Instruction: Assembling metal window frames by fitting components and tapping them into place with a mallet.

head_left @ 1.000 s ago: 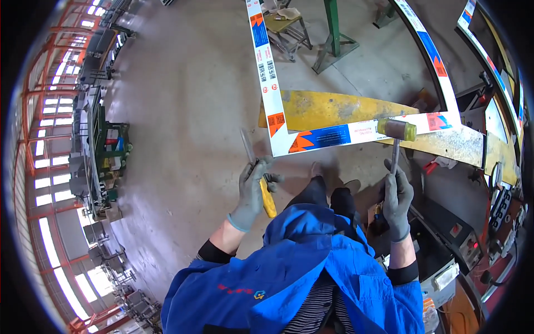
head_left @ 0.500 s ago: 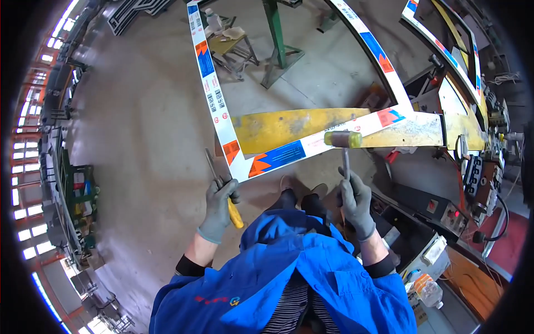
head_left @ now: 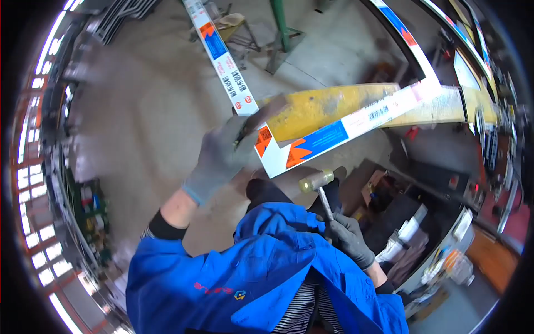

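Note:
My gloved right hand point(head_left: 351, 240) is closed around the metal shaft of a soft-faced mallet point(head_left: 317, 181). The mallet's translucent yellow head stands off the near side of a white frame point(head_left: 271, 161). This frame has mitred corners and a film with blue and orange patches. Over its near left corner is my gloved left hand point(head_left: 222, 153), smeared by motion, with its fingers curled. A dark, blurred blade point(head_left: 262, 118) of a yellow-handled tool sticks out of it across the frame's left bar; the handle is hidden.
Under the frame runs a worn yellow support beam point(head_left: 334, 106). A green metal stand point(head_left: 283, 50) and a small stool point(head_left: 236, 30) are beyond it. To my right are a cluttered cabinet point(head_left: 406, 222) and a plastic bottle point(head_left: 459, 267). More frames point(head_left: 464, 69) lean at the far right.
My left hand has risen from beside the frame to its near left corner, swinging the tool's blade to the right. The mallet has come down and nearer to me, off the frame's near bar.

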A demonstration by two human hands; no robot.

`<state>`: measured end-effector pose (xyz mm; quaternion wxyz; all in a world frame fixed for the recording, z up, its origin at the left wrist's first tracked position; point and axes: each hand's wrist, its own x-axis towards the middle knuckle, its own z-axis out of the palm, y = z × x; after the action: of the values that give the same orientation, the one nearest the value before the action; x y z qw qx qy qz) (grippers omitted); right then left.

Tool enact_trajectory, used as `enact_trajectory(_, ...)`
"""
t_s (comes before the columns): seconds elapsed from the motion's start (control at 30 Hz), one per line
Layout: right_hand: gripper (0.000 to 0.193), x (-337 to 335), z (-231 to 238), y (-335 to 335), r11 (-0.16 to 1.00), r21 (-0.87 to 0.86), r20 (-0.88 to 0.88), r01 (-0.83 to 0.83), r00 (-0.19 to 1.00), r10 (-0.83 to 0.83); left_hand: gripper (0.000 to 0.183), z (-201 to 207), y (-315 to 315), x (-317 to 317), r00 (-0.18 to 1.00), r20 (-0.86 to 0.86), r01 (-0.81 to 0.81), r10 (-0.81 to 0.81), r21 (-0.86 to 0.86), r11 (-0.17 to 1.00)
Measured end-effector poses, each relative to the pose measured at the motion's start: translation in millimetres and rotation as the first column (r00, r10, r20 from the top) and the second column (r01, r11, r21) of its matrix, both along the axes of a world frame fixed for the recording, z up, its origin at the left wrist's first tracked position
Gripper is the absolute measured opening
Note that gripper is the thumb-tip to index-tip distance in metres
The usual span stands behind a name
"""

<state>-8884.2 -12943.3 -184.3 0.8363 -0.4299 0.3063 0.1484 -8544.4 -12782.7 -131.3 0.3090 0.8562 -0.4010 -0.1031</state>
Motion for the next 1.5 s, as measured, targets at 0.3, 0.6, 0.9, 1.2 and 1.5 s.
enact_trajectory(0.3,0.045,65.5,-1.2,224.4,0.484,0.464,-0.235,0.742,0.63,-0.74,0.015,-58.3,-81.1,5.8,0.576,0.472,0.705,-0.668,0.126,0.698)
enact_trajectory(0.6,0.048,138.8,-20.7,287.1,0.242,0.637,-0.072,0.732,0.368,-0.927,0.011,-61.0,-70.4,5.4,0.537,0.516,0.742,-0.667,0.088,0.665)
enact_trajectory(0.9,0.05,192.5,-48.1,311.6,0.084,0.82,0.043,0.566,0.086,-0.995,0.016,-61.8,-69.1,1.9,0.541,0.523,0.728,-0.658,0.1,0.678)
enact_trajectory(1.2,0.047,239.1,-61.5,324.0,-0.044,0.823,0.051,0.567,-0.151,-0.987,0.018,-67.9,-69.9,3.9,0.523,0.545,0.744,-0.655,0.083,0.663)
enact_trajectory(1.5,0.046,268.9,-58.9,324.6,-0.048,0.743,0.122,0.667,-0.206,-0.971,0.021,-69.9,-67.0,7.1,0.536,0.55,0.728,-0.641,0.084,0.68)
